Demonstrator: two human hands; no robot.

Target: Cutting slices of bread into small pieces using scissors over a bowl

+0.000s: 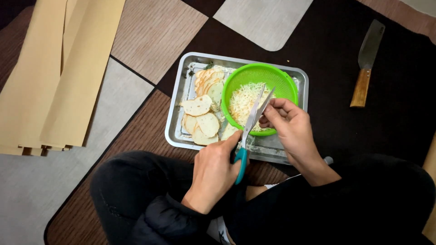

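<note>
- We are sitting cross-legged on a patchwork rug, looking down at a rectangular shiny metal tray (179, 136) lying just beyond our knees.
- Our left hand (213, 170) is clenching the teal-handled steel scissors (249, 131), with the blades parted and pointing up over the round bright-green plastic colander (245, 75).
- Our right hand (290, 124) is pinching something small against the blade tips; we cannot tell what, as the fingers are hiding it.
- The colander is standing in the tray's right half and holding pale shredded strips (243, 102); thin pale round slices (200, 115) are lying stacked in the left half, touching the colander's rim.
- We judge that the snipping of slices into shreds is under way, with many slices left; the next cut calls for keeping the fingertips clear of the blades and the piece above the colander.
- A cleaver with a wooden handle (365, 63) is lying well apart on the right, tan card sheets (59, 72) on the left.
</note>
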